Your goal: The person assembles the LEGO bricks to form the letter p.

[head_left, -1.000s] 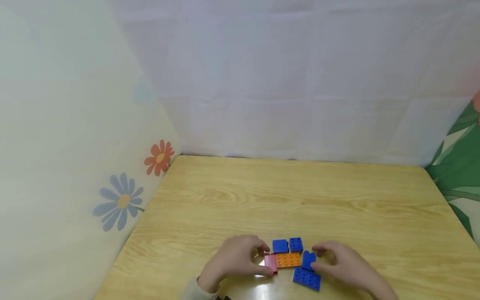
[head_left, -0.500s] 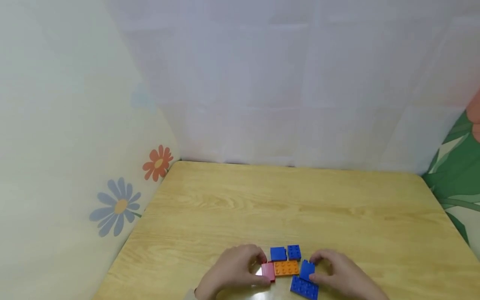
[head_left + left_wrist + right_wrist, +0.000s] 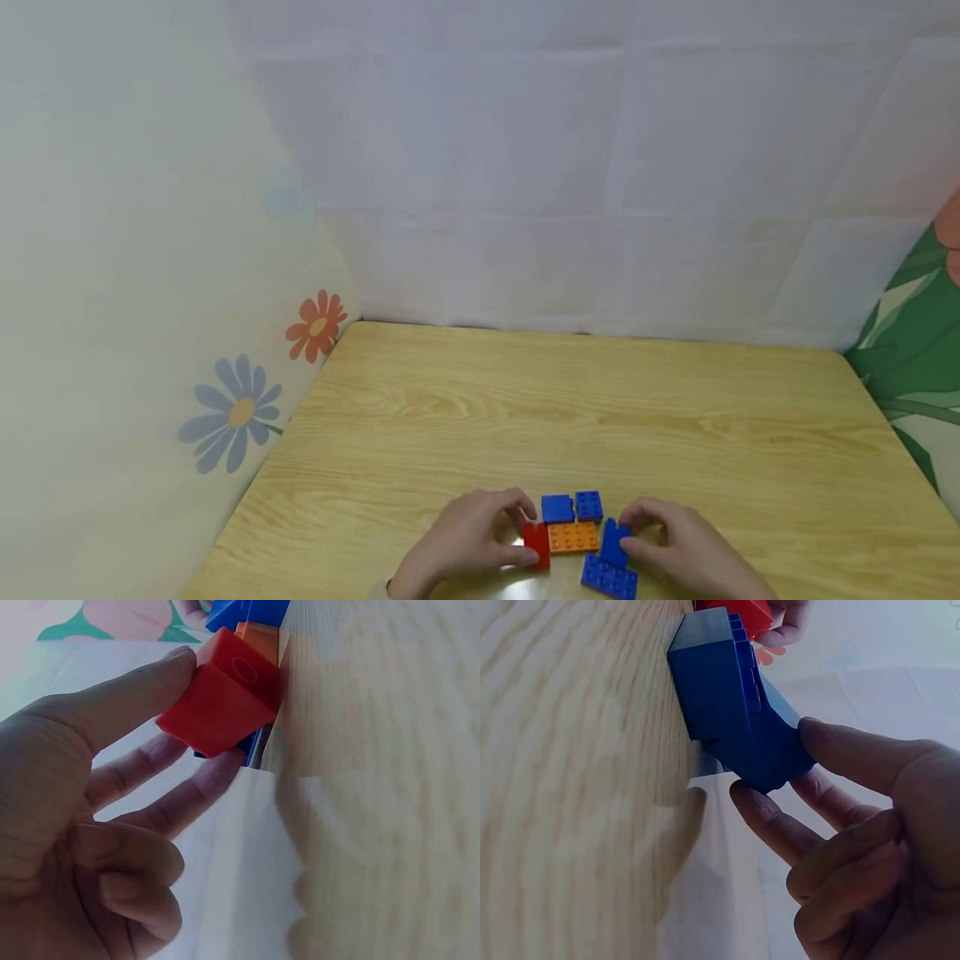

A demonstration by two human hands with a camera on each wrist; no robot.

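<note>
My left hand point(image 3: 472, 533) pinches a red toy building brick point(image 3: 536, 542) between thumb and fingertips; in the left wrist view the red brick point(image 3: 217, 701) is tilted, a corner close to the table. Beside it lies an orange studded brick point(image 3: 573, 538), studs up. My right hand point(image 3: 675, 546) pinches a blue brick point(image 3: 614, 546) by its right side. In the right wrist view this blue brick point(image 3: 769, 754) leans at an angle, next to a longer blue studded brick point(image 3: 712, 690), which the head view shows just in front of it.
Behind the orange brick lie a smooth-faced blue brick point(image 3: 557, 508) and a small blue studded brick point(image 3: 588, 506). All stand near the front of a wooden table point(image 3: 600, 408). A flowered wall covering point(image 3: 240, 250) rises at the left, a white sheet point(image 3: 570, 167) at the back.
The red brick's upper face has turned from pale and glossy to deep red as it tilted in my left hand. My right hand has closed on the blue brick and tilted it.
</note>
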